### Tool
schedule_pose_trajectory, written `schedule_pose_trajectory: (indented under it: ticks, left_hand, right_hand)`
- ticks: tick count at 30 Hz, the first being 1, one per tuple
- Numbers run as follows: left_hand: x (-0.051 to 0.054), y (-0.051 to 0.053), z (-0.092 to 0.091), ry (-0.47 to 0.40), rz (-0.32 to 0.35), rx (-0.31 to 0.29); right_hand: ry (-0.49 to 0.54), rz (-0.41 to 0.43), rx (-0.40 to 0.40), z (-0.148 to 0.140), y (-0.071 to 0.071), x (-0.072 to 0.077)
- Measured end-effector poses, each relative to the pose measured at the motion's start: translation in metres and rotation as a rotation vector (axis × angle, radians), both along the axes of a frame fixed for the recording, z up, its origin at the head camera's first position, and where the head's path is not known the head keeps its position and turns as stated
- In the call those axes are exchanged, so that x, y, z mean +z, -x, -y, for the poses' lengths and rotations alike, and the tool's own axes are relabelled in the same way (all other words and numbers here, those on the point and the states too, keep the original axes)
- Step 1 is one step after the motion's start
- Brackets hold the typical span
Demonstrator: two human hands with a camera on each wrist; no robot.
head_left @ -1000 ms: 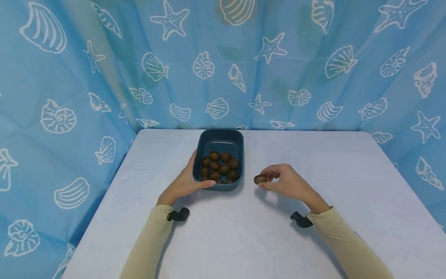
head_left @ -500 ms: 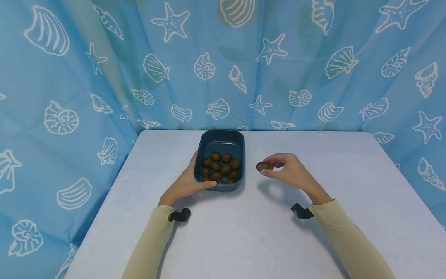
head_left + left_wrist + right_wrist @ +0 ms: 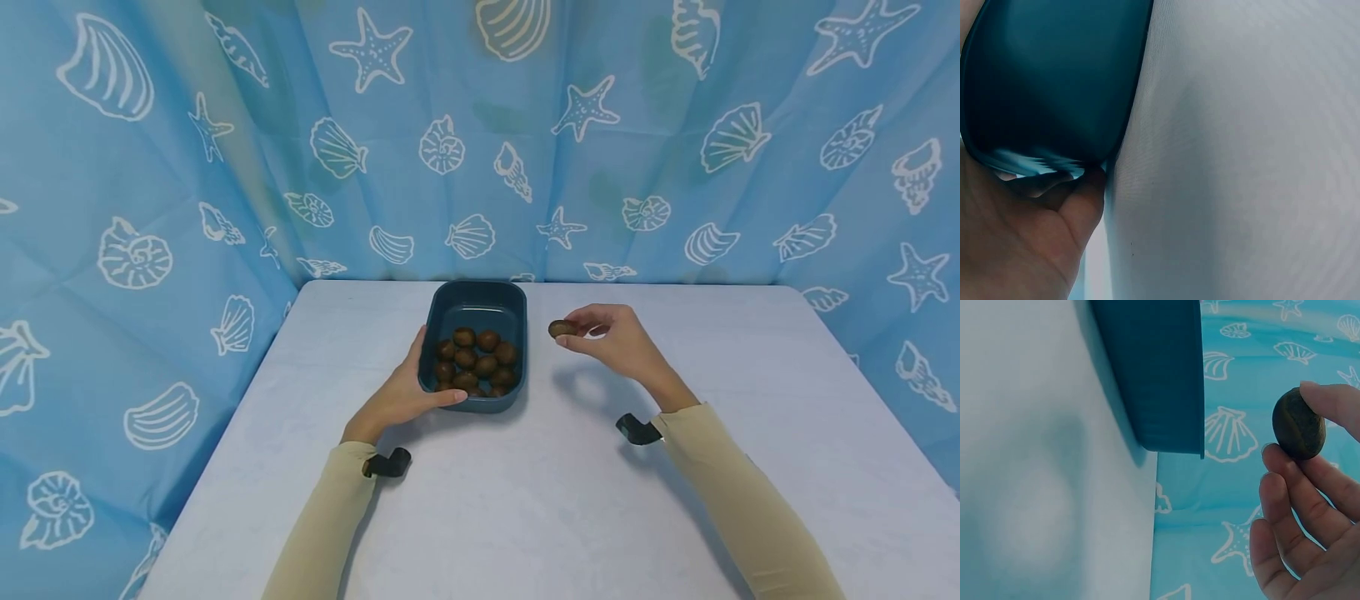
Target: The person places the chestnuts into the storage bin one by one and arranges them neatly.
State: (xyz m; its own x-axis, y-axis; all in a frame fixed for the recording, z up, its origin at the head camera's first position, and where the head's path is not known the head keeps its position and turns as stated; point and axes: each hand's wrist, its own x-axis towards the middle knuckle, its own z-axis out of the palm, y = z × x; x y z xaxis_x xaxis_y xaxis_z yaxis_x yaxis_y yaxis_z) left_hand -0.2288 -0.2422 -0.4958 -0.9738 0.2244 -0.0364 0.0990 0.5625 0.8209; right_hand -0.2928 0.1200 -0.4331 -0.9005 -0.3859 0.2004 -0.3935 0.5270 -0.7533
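Observation:
A dark blue rectangular box (image 3: pixel 483 312) stands on the table with several brown chestnuts (image 3: pixel 486 365) in its nearer part. My left hand (image 3: pixel 397 392) holds the box's near-left corner, thumb along the near rim and fingers along the left wall; the left wrist view shows this hand (image 3: pixel 1029 225) against the box (image 3: pixel 1054 81). To the right of the box, above the table, my right hand (image 3: pixel 618 337) pinches one chestnut (image 3: pixel 562 328) between thumb and fingertips. In the right wrist view that chestnut (image 3: pixel 1298 425) is apart from the box wall (image 3: pixel 1154 375), with the lower fingers loosely bent.
A white cloth covers the table (image 3: pixel 495 508). Behind and to the left hangs a blue curtain (image 3: pixel 555 175) printed with white shells and starfish; the box stands near the table's back edge. Small black wrist cameras sit at both sleeves.
My right hand has moved away from me, toward the table's back, with the pinched chestnut, and its shadow has separated from it. The left hand and the box have kept their places.

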Motion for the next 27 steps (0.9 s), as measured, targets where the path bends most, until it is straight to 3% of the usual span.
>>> schedule_pose_trajectory:
  ticks: [15,27]
  left_hand:
    - [0.004,-0.001,-0.002,-0.001,0.006,0.004]
    - [0.005,-0.001,-0.002,-0.012,-0.011,-0.011]
  right_hand:
    - [0.031,-0.033,-0.006,0.015,0.023,0.007]
    - [0.031,-0.001,-0.006,0.031,0.035,0.013]
